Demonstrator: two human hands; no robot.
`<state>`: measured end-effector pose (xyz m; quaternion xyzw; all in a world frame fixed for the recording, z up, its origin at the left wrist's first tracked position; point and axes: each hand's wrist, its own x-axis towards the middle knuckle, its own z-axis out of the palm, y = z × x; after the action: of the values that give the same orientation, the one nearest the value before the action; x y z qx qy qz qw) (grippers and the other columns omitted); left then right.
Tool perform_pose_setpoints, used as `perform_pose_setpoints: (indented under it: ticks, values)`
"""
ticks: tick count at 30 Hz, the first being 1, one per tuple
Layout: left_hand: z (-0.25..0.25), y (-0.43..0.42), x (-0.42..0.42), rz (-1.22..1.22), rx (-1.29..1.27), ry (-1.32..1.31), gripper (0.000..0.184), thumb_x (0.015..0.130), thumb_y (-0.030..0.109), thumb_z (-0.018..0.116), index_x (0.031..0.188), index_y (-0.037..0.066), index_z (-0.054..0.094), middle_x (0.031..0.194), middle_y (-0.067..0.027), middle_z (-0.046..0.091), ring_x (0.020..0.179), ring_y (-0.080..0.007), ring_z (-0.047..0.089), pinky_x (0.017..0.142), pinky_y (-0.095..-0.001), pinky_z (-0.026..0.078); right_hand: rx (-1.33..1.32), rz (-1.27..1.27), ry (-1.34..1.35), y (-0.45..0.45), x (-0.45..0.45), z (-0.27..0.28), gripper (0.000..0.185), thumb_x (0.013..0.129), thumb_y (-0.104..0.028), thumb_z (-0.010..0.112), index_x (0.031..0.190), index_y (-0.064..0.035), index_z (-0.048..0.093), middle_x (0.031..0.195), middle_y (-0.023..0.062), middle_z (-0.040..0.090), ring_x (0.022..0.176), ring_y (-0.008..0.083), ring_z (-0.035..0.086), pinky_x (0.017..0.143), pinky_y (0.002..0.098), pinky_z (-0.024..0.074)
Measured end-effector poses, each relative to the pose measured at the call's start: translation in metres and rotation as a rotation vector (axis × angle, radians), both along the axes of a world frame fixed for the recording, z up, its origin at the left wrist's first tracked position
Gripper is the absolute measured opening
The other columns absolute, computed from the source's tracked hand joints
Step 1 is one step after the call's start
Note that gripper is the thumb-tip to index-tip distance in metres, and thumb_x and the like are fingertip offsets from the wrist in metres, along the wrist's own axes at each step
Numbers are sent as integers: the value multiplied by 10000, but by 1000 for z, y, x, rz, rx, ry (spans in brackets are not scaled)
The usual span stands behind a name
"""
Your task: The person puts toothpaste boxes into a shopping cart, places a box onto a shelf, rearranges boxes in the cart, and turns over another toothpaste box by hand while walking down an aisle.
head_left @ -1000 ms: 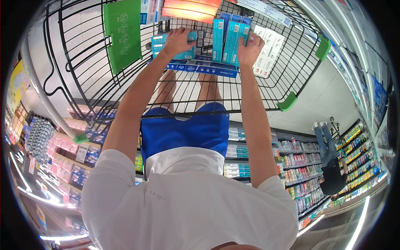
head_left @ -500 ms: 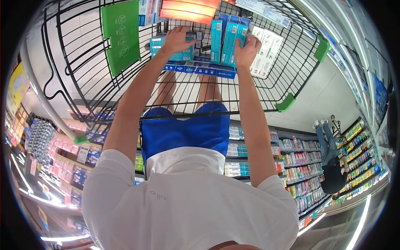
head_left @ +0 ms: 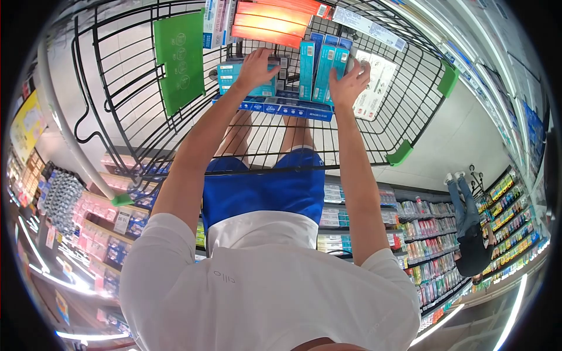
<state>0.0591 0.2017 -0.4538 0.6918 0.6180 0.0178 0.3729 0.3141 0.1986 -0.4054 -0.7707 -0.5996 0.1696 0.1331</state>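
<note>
Over the teal boxes (head_left: pixel 229 76) at the left side of the cart lies my left hand (head_left: pixel 256 68), its fingers spread and thumb apart. Beside the upright teal boxes (head_left: pixel 324 76) is my right hand (head_left: pixel 349 83), fingers apart, with the thumb near the edge of the rightmost box. Whether it touches that box is hard to tell. A row of dark blue boxes (head_left: pixel 272 107) lies along the near side of the cart, below both hands. The white box with printed drawings (head_left: pixel 377 85) stands to the right of my right hand.
The black wire shopping cart (head_left: pixel 404 126) has a green panel (head_left: pixel 179 64). Orange boxes (head_left: pixel 272 23) and a long white-blue box (head_left: pixel 370 28) are at its far side. Stocked shelves (head_left: pixel 430 234) line the aisle. Another person (head_left: pixel 473 248) stands at the right.
The cart and its boxes have shifted slightly down in view. The fingers of my right hand have spread a little and moved slightly off the upright teal boxes.
</note>
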Motion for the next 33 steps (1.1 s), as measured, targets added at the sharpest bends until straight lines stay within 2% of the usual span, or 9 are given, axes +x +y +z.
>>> perform_pose_setpoints:
  ticks: [10, 15, 25, 27, 28, 30, 31, 32, 33]
  values:
    - [-2, 1, -24, 48, 94, -62, 512, 812, 299, 660, 1192, -2, 498, 1112, -194, 567, 1053, -366, 536, 918, -450, 416, 55, -31, -10, 5, -7, -11, 690, 701, -239, 730, 1277, -48, 401, 1357, 292, 296, 1220, 469, 314, 984, 572, 281]
    - [-3, 7, -27, 84, 38, -28, 498, 809, 254, 657, 1197, -7, 487, 1138, -197, 556, 1065, -377, 532, 900, -459, 431, 2, -33, -31, 5, -3, -12, 584, 690, -215, 725, 1196, -47, 484, 1351, 259, 289, 1211, 443, 315, 986, 546, 283]
    - [-3, 10, -32, 35, 33, -20, 490, 806, 222, 650, 1213, 16, 474, 1158, -181, 546, 1078, -363, 527, 931, -460, 407, -30, -101, 22, 13, 0, -5, 552, 682, -178, 712, 1175, -58, 496, 1338, 226, 308, 1213, 434, 307, 981, 557, 279]
    - [1, 9, -31, 18, 15, 2, 490, 804, 216, 652, 1214, 17, 472, 1157, -182, 546, 1078, -364, 526, 931, -460, 407, 35, -163, 43, 19, -1, 4, 543, 695, -129, 694, 1175, 5, 477, 1272, 235, 391, 1138, 385, 417, 974, 490, 341]
    - [3, 9, -29, 11, -3, 20, 491, 803, 211, 653, 1215, 18, 470, 1156, -184, 547, 1078, -365, 526, 932, -460, 408, 36, -174, 40, 23, 3, 5, 543, 695, -129, 694, 1175, 5, 477, 1272, 235, 391, 1138, 385, 417, 974, 490, 341]
    - [7, 8, -28, 0, -4, 9, 489, 801, 204, 654, 1214, 18, 469, 1152, -184, 549, 1077, -366, 526, 930, -460, 409, 150, -552, 625, 40, 22, -2, 561, 739, -150, 706, 1200, 49, 453, 1198, 221, 462, 1040, 302, 514, 908, 403, 418]
    - [7, 7, -28, 1, -8, 4, 488, 799, 198, 655, 1213, 19, 468, 1147, -184, 551, 1076, -367, 527, 928, -461, 410, 145, -631, 613, 51, 34, -5, 583, 774, -180, 710, 1213, 83, 430, 1145, 206, 502, 967, 244, 556, 836, 351, 459]
    - [6, 6, -29, -1, -10, 4, 488, 799, 198, 655, 1213, 19, 468, 1147, -184, 551, 1076, -367, 527, 928, -461, 410, 205, -680, 682, 62, 45, -2, 587, 790, -174, 701, 1225, 93, 412, 1146, 198, 499, 960, 240, 554, 774, 350, 483]
    - [5, 6, -30, 3, -7, 2, 486, 796, 191, 656, 1209, 19, 469, 1143, -184, 553, 1074, -368, 528, 925, -462, 411, 219, -862, 897, 74, 56, 1, 540, 796, -163, 706, 1204, 58, 430, 1118, 173, 508, 908, 223, 562, 672, 302, 548]
